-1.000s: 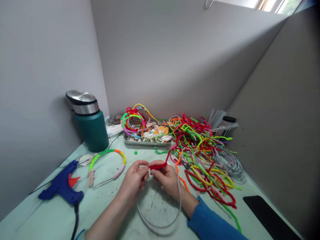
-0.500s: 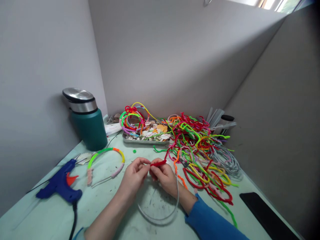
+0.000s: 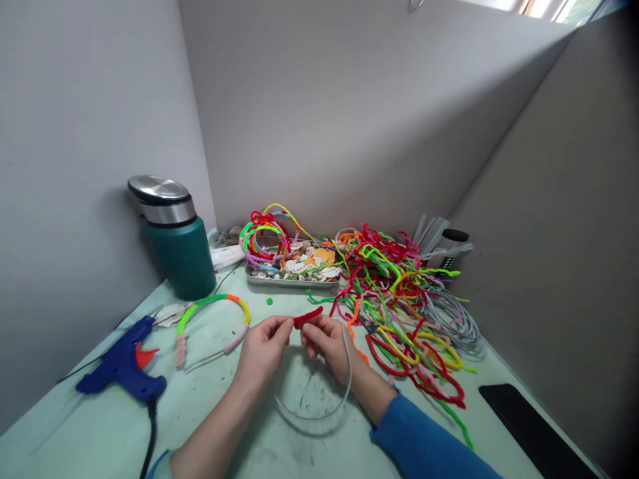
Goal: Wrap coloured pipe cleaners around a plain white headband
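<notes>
Along the left edge of the worktop (image 3: 210, 409), a blue glue gun (image 3: 120, 366) is laid, and at the far left corner a teal bottle (image 3: 182, 259) is placed upright. At the far edge, a metal tray (image 3: 292, 284) is filled with small pale pieces. From the far right corner toward the right edge, a tangled heap of pipe cleaners (image 3: 389, 273) is spread, by which the area beyond the right grip (image 3: 329, 342) is crowded. A black flat object (image 3: 529, 426) is set beside the right edge. Near the left grip (image 3: 264, 346), a multicoloured hoop (image 3: 204, 301) is seen. The red pipe cleaner (image 3: 308, 317) is held above the middle of the worktop: its left end is pinched by the left fingertips, and it is grasped also by the right ones. The grey wire (image 3: 319, 418) is curved below, partly hidden at the right grip.
</notes>
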Available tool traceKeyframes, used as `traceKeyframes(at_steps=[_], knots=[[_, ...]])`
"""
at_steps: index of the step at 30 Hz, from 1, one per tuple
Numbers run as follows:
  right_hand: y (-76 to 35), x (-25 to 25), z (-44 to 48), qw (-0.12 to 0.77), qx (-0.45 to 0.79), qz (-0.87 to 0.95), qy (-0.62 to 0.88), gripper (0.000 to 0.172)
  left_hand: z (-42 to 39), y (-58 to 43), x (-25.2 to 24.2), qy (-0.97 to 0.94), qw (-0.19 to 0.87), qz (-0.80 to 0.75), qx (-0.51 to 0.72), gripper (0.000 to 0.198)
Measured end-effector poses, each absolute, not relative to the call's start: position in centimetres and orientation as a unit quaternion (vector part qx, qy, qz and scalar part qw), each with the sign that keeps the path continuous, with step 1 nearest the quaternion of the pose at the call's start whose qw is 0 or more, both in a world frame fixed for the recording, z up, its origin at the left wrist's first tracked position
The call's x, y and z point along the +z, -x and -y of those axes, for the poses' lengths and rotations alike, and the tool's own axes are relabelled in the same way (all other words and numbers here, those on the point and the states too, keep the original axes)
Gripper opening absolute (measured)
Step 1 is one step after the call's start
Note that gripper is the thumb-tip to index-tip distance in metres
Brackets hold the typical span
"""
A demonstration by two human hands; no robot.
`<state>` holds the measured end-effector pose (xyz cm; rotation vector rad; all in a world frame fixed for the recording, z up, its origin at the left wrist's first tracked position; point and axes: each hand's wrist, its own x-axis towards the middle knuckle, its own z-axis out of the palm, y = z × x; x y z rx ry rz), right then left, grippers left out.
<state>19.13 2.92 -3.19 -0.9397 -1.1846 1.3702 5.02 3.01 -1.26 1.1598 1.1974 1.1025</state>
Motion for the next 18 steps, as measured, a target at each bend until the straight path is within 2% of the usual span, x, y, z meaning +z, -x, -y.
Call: traceKeyframes(at_steps=[5, 12, 18], knots=[[-19.3, -3.0, -3.1, 0.534, 0.549, 0.505, 0.400, 0.017, -3.0, -5.0, -1.1, -0.452, 0.569, -0.519, 0.449, 0.031], [-18.9, -3.4, -2.7, 0.540, 0.457, 0.581, 0.401, 0.012, -2.7, -5.1, 0.0, -0.367, 0.696, -0.439, 0.434, 0.033], [-19.2, -2.5, -2.1, 0.523, 0.402, 0.629, 0.411, 0.007, -2.8, -4.8, -0.2, -0.359, 0.730, -0.412, 0.410, 0.033]])
